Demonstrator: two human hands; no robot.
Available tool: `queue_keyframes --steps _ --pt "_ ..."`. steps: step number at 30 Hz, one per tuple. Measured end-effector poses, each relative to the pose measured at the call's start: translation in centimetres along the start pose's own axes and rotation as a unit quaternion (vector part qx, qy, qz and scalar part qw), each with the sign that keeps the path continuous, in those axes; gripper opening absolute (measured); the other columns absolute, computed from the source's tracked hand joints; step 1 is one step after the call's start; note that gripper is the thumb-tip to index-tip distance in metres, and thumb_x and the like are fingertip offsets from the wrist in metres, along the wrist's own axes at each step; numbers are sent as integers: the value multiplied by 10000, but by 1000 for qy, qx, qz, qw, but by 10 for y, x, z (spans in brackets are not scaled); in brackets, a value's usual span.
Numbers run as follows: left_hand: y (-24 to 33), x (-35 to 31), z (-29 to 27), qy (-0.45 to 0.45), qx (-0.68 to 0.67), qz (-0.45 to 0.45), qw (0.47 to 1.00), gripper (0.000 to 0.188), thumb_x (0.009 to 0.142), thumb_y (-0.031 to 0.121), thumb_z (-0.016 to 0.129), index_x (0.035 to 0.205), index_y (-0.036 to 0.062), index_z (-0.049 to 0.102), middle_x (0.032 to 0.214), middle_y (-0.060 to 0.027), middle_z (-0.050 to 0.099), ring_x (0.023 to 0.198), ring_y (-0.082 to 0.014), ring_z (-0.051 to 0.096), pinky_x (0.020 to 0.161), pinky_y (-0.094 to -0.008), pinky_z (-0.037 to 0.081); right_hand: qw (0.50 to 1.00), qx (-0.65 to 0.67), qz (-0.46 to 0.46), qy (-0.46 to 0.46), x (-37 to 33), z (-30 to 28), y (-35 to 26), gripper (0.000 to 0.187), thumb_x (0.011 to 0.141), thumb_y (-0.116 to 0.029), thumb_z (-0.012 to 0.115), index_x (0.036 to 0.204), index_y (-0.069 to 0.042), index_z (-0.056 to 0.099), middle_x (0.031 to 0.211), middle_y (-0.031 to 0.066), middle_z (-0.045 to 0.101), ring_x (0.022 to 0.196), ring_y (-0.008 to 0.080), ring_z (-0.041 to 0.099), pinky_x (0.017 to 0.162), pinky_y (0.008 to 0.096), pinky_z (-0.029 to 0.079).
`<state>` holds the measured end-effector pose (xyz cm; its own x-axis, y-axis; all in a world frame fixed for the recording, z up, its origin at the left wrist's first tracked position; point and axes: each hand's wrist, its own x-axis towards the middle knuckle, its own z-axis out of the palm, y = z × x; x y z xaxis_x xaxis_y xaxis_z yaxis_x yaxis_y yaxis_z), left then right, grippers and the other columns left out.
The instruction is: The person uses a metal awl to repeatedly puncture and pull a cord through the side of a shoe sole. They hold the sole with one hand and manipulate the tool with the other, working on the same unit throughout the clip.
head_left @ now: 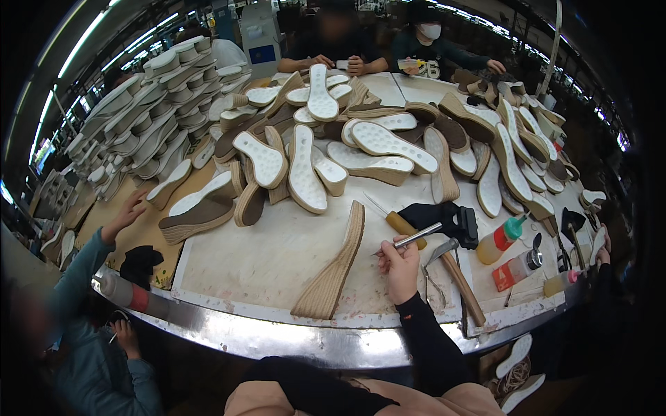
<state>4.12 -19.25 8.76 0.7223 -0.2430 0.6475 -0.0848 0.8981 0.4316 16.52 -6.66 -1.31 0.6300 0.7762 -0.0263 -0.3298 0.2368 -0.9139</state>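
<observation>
My right hand [401, 272] is closed around a slim silver pen [418, 236], its thin tip pointing left toward a wedge sole [333, 270]. That sole lies on its side on the white work board, showing its woven tan edge, and stands apart from the pen. My left hand is out of the picture; only a dark sleeve [305, 385] shows at the lower edge. Just beyond my right hand lies a pointed tool with a yellowish handle [402, 227]. A hammer [463, 284] with a wooden handle rests to the right of my wrist.
A heap of wedge soles [305, 166] covers the far side of the table [263, 333]. Stacked pale soles [139, 125] rise at left. Glue bottles [501, 241] and a black object [451, 222] are at right. Co-workers sit opposite; another's hand [125, 211] reaches in from the left.
</observation>
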Motion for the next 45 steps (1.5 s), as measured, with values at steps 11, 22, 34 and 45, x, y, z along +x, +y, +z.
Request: queue_keyframes --steps 11,22,34,45 --pt "0 -3 3 14 0 -1 1000 312 900 136 582 1127 -75 542 1072 -150 584 1021 -223 541 922 -346 395 1000 14 3 -3 -1 0 -1 237 854 -73 635 989 -64 441 702 52 590 490 86 517 421 195 374" --pt "3 -8 6 26 1 -10 1000 322 892 137 595 1131 -72 538 1049 -144 589 1005 -219 548 916 -344 399 1000 11 4 -2 0 0 1 240 864 -65 625 998 -45 427 688 59 587 484 78 509 421 193 372" --pt "21 -19 20 51 -27 -26 998 334 883 139 609 1135 -68 535 1025 -137 594 987 -214 556 910 -342 403 1000 17 2 -4 -1 -1 -2 235 868 -71 623 993 -50 425 695 62 594 485 76 506 424 193 372" --pt "71 -114 4 567 789 -5 238 782 622 178 823 1264 -22 423 1220 -191 490 1124 -307 496 982 -383 375 1000 26 5 -3 -2 0 -1 238 859 -62 626 1002 -58 436 702 58 598 495 81 515 429 195 375"
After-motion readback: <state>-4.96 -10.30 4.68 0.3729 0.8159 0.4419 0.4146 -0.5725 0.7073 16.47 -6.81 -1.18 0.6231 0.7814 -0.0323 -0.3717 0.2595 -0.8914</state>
